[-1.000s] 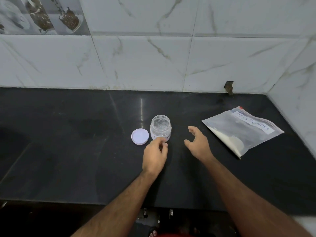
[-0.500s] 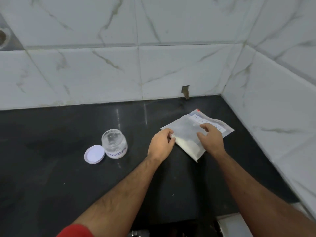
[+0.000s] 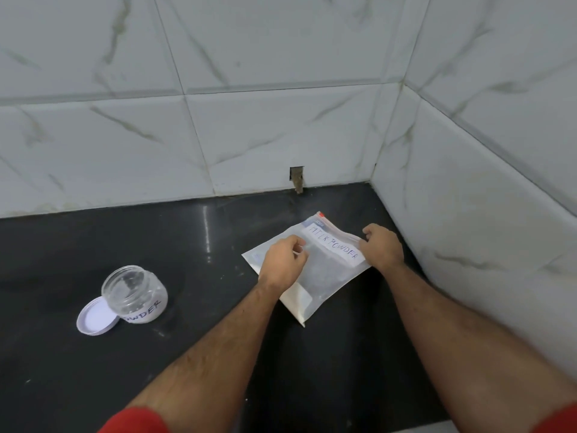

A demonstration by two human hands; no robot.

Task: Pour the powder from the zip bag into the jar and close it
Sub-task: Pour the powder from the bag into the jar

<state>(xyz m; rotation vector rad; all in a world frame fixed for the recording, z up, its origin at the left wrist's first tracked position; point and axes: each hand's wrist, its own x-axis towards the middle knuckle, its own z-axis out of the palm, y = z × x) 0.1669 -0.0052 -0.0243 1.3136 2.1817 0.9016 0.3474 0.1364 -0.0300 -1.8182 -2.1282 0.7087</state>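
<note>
A clear zip bag (image 3: 324, 273) labelled "MILK POWDER" lies flat on the black counter, with white powder gathered at its near corner. My left hand (image 3: 282, 264) pinches the bag near the middle of its top face. My right hand (image 3: 382, 246) grips the bag's right edge by the zip strip. A small clear jar (image 3: 134, 293) labelled "POWDER" stands open to the left, apart from both hands. Its white lid (image 3: 96, 317) lies upturned against the jar's left side.
The black counter (image 3: 218, 354) ends at white marble-tiled walls behind and on the right, forming a corner just past the bag. A small broken notch (image 3: 296, 178) shows in the back tile at counter level.
Both hands left the jar area and moved right to the bag, then shifted up it toward the zip end. The view swung right and nearer.
</note>
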